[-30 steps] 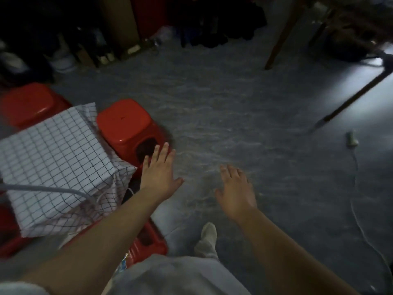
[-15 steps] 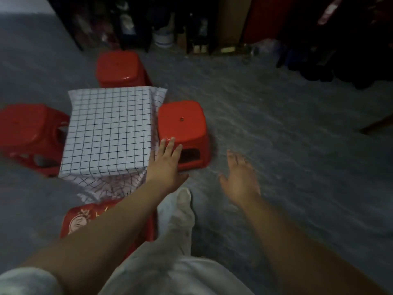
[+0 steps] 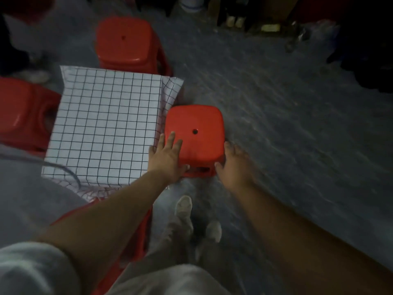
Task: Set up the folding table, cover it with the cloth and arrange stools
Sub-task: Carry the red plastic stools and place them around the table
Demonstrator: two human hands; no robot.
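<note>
Hands both on right stool. Left hand lies flat on the seat's near-left corner, fingers straight and slightly apart, thumb along the near rim. Right hand clasps the near-right corner: fingers bent down over the right side, thumb on the near side, fingertips hidden. The stool is red, upright on the grey floor, with a small hole in the seat centre, just beside the right edge of the cloth.

Cloth is white with a black grid. It's spread flat over the table top and hangs at the near and right edges. The table itself is hidden under it.

Far stool stands just beyond the cloth's far edge. Left stool is at its left edge. Near stool is mostly covered by the left forearm.

Grey cable crosses the cloth's near-left corner. Two pale shoes show on the floor below the hands. Stuff along the far wall is too dark and blurred to identify.
</note>
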